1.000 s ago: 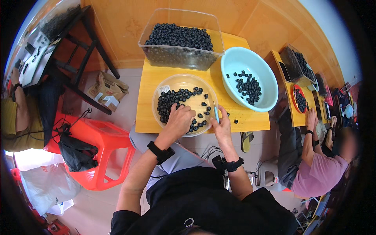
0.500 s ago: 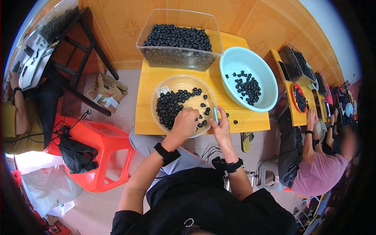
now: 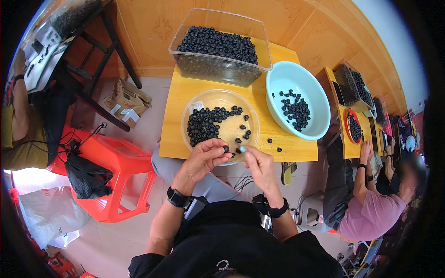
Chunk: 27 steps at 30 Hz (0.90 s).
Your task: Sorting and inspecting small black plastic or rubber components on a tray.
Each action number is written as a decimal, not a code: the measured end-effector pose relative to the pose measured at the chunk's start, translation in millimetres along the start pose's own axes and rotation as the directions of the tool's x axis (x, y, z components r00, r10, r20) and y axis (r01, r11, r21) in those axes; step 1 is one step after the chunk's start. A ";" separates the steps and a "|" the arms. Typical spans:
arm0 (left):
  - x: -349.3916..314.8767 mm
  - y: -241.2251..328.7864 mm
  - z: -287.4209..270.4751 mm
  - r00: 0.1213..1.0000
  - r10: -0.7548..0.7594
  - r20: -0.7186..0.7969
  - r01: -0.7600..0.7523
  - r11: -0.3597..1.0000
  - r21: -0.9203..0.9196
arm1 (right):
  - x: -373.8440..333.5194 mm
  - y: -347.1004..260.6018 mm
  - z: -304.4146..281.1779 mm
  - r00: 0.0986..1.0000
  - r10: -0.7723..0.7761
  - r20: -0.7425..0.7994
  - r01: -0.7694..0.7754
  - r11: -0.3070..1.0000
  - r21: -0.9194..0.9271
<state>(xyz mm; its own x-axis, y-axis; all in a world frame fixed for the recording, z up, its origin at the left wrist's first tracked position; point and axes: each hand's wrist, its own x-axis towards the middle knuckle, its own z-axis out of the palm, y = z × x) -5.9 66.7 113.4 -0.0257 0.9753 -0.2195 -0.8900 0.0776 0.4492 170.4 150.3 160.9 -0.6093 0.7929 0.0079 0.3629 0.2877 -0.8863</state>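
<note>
My left hand (image 3: 204,160) pinches a small black round part (image 3: 225,148) over the near edge of a shallow clear round tray (image 3: 229,124). My right hand (image 3: 261,167) is closed around a slim light-blue tool (image 3: 242,149), seen nearly end-on beside that part. Whether its tip touches the part I cannot tell. Many similar black parts (image 3: 200,125) lie heaped on the tray's left side, with several loose ones toward the right. To the right of the tray, a pale blue basin (image 3: 277,85) holds more of them.
A large clear bin (image 3: 218,74) full of black parts stands at the back of the yellow table (image 3: 301,150). Two loose parts (image 3: 279,149) lie near its front edge. A red stool (image 3: 111,157) is at my left. A co-worker in pink (image 3: 373,213) sits to the right, another person at far left.
My left hand has come back from among the parts in the tray toward the near edge, now holding one. My right hand has turned the light-blue tool from upright toward the left hand.
</note>
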 end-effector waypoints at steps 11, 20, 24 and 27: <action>-1.7 -6.8 -0.3 0.997 0.055 0.058 -0.052 0.997 -0.052 | -1.8 -10.3 4.0 0.952 -0.289 0.099 0.303 0.935 -0.187; -3.4 -1.9 -0.2 0.998 0.043 0.046 -0.041 0.999 -0.033 | 0.6 -9.6 5.0 0.937 -0.343 0.066 0.349 0.916 -0.199; -4.1 0.4 1.0 0.999 0.031 0.031 -0.031 0.999 -0.022 | 2.5 -7.5 4.5 0.927 -0.369 0.066 0.375 0.904 -0.204; -4.0 1.1 -2.7 0.999 0.016 0.048 -0.015 1.000 -0.016 | 4.1 -7.4 3.5 0.921 -0.381 0.086 0.390 0.899 -0.198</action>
<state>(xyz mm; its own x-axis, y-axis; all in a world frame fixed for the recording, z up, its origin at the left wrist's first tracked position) -8.0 62.3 112.5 -0.0176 0.9852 -0.1703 -0.8969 0.0597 0.4383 162.8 149.6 165.9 -0.7598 0.5743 0.3048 0.2284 0.6747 -0.7018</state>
